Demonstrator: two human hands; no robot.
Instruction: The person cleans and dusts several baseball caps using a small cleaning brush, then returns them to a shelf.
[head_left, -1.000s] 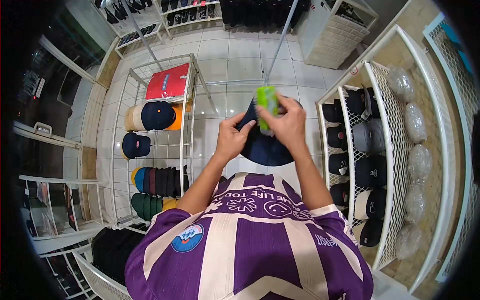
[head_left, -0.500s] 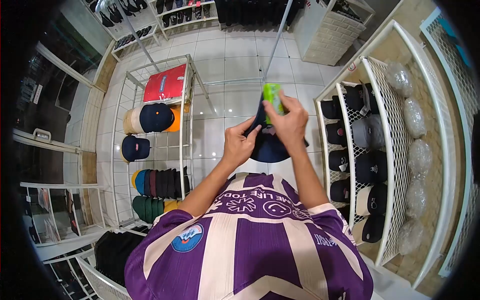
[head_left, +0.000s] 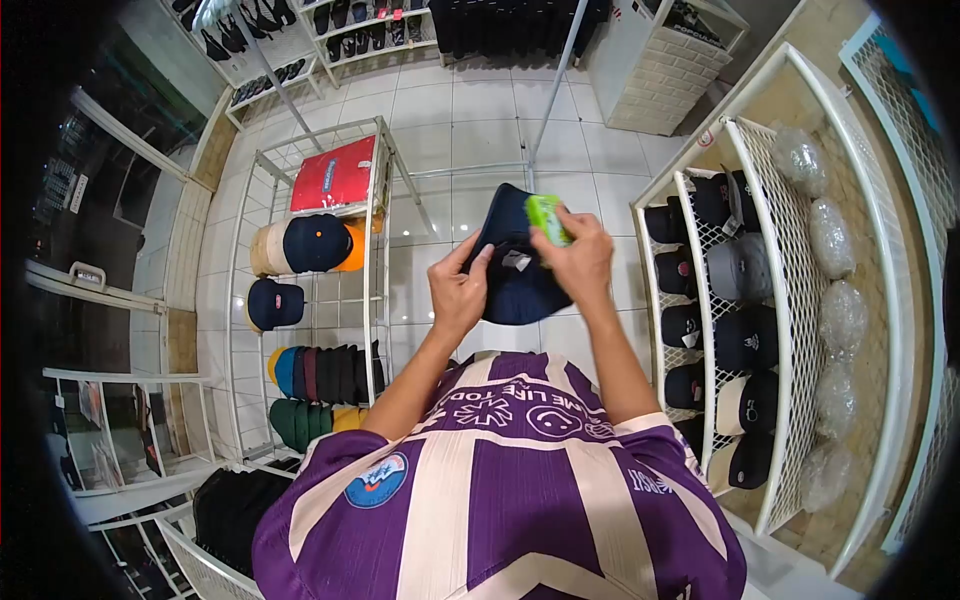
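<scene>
A dark navy cap (head_left: 520,295) is held up in front of my chest, its inner side turned toward me and a small pale label (head_left: 517,261) showing inside. My left hand (head_left: 460,290) is closed on the cap's left edge, thumb on the near side. In my right hand (head_left: 583,258) is a small bright green object with lighter markings (head_left: 545,217), pinched between thumb and fingers. It overlaps the cap's right edge in this view, and part of it is hidden by the fingers.
On my left, a white wire rack (head_left: 372,250) carries rows of caps and a red folded pack (head_left: 333,171). On my right, a white mesh shelf (head_left: 765,300) holds more caps, with clear plastic-wrapped bundles (head_left: 830,237) beside them. A metal pole (head_left: 555,90) rises ahead from the tiled floor.
The cap has turned from nearly edge-on to show more of its inside. My left hand has shifted slightly left and down; the green object has moved a little down and tilted.
</scene>
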